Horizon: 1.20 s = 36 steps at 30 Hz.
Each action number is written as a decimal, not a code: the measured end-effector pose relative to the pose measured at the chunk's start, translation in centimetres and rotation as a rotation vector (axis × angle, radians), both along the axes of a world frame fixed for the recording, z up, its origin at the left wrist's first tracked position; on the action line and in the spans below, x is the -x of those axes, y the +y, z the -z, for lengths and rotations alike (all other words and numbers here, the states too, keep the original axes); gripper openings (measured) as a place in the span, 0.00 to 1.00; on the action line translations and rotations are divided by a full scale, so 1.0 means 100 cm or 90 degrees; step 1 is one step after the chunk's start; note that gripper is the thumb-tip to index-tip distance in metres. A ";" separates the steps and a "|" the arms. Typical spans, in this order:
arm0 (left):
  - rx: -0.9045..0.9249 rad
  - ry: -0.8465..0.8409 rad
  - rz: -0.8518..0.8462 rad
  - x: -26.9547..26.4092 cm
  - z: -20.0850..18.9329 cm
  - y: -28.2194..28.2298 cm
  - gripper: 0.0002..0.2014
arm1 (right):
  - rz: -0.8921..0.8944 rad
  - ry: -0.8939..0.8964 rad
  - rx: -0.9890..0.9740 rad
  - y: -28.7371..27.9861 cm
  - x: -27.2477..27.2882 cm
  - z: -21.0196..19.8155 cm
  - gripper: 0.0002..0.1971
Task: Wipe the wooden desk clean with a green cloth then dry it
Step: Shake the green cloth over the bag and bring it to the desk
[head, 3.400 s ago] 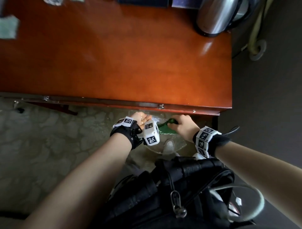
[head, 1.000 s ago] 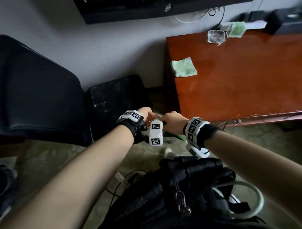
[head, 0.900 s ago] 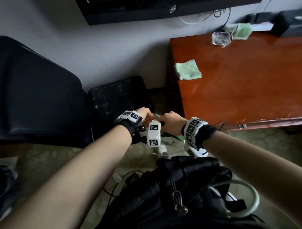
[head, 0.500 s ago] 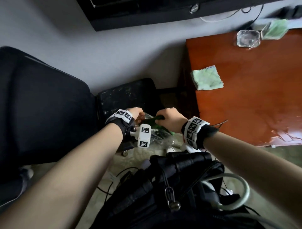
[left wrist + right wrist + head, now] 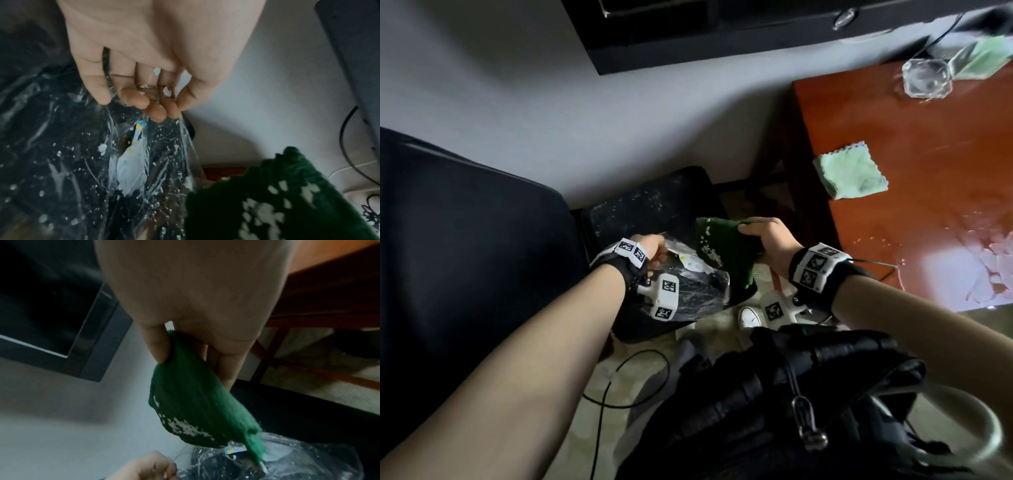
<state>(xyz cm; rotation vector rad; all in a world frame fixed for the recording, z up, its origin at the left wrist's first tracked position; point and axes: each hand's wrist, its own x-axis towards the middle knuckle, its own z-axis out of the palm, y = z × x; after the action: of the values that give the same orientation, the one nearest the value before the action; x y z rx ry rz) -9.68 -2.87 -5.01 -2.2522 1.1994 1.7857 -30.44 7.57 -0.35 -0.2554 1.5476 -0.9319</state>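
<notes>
The green cloth, flecked with white crumbs, is held in the grip of the right hand, pinched between thumb and fingers, and hangs above a clear plastic bag left of the desk. The bag's edge is pinched in the closed grip of the left hand. A pale green cloth lies on the desk near its left edge; a glass dish stands at the far side. Wet streaks are visible on the desk surface

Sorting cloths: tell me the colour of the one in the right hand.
Dark green cloth, flecked white; right wrist view.
</notes>
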 end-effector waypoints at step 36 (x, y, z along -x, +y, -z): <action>0.224 0.017 0.014 -0.088 0.011 -0.106 0.15 | 0.226 -0.087 -0.075 -0.067 -0.067 -0.009 0.23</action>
<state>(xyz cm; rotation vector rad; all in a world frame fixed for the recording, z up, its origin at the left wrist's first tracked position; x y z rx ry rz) -0.85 -13.46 -6.08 -2.3793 1.6507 1.7166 -23.70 0.85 0.52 0.1705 1.5407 -1.1026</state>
